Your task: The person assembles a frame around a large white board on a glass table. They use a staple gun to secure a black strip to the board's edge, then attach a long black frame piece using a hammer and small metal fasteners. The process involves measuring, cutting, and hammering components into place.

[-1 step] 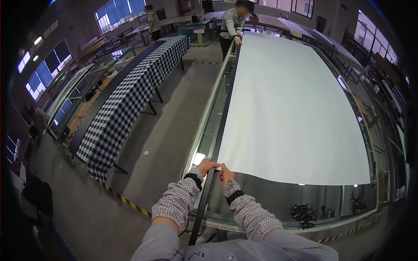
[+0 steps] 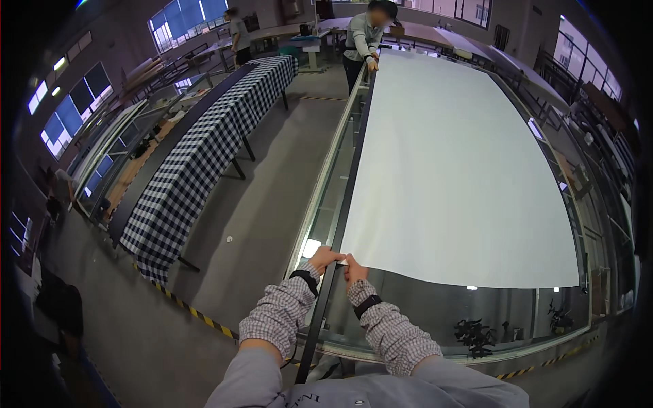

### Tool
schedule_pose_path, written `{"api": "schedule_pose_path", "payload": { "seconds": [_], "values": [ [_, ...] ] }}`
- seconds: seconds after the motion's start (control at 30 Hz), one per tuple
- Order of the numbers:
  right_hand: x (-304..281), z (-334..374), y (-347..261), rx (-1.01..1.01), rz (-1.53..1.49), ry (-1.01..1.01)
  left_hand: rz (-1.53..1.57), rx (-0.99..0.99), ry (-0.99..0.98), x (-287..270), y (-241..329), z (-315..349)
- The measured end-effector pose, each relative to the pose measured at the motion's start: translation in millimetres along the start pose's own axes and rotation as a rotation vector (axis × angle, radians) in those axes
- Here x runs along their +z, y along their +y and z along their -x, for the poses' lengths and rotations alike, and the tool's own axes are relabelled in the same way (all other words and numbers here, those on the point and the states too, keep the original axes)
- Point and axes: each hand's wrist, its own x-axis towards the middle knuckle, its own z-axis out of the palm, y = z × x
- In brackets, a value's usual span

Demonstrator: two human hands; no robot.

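Observation:
A large white sheet (image 2: 462,163), fabric or film, lies over a long glass-topped table (image 2: 408,299). Along its left side runs a narrow dark strip (image 2: 351,183), which extends past the sheet toward me. At the sheet's near left corner my left hand (image 2: 324,259) is closed, its fingers on the strip and the corner. Just to its right, my right hand (image 2: 355,270) pinches the same corner of the sheet. The fingertips of both hands almost meet there. At the far end a co-worker (image 2: 364,37) leans in, hands on the far left corner.
Left of the aisle stands a long rack draped with dark-and-white checked cloth (image 2: 204,146). Black tangled pieces (image 2: 475,336) show at the table's near right. Yellow-black tape (image 2: 197,314) marks the floor. Another person (image 2: 238,37) stands at the far left, near more worktables (image 2: 272,32).
Almost nothing differs. The sheet's near edge sits very slightly higher, and my right hand has shifted a touch; both hands stay at the corner.

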Motion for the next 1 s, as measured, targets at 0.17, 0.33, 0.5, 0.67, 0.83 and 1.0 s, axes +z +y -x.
{"api": "schedule_pose_path", "payload": {
  "seconds": [0.17,0.33,0.5,0.67,0.83,1.0],
  "values": [
    [-10,-12,-9,-0.064,-0.055,-0.028,0.041,-0.025,-0.069,10,13,-6],
    [-7,-5,-14,-0.098,-0.063,-0.012,-0.020,-0.035,0.012,17,3,-13],
    [-8,9,-16,-0.036,0.022,-0.035,-0.019,-0.045,0.090,15,-9,-9],
    [-6,4,-18,-0.079,-0.042,-0.038,0.031,-0.075,-0.077,11,9,-5],
    [-12,-2,-21,-0.111,0.006,-0.044,0.047,-0.041,-0.028,18,9,-3],
    [-5,9,-31,-0.108,0.019,-0.042,0.010,-0.001,0.005,14,-4,-25]
  ]
}}
